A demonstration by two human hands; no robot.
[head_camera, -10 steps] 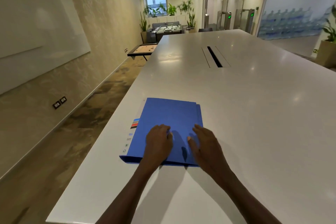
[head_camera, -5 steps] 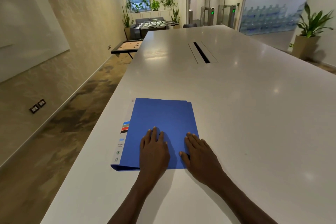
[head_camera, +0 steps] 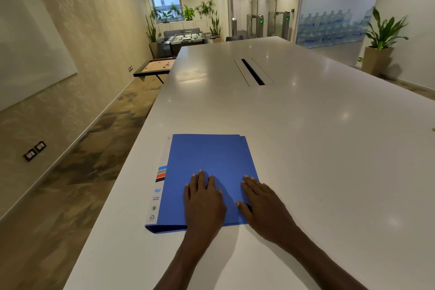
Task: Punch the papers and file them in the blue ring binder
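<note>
Near the left edge of the white table (head_camera: 306,148), the closed blue ring binder (head_camera: 207,162) lies flat, left hand (head_camera: 203,200) and right hand (head_camera: 263,205) resting on it with fingers straight

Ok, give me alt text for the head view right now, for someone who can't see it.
A closed blue ring binder lies flat near the left edge of a long white table, with the left hand resting flat on its cover and the right hand flat at its right edge. No papers or punch are in view.
</note>
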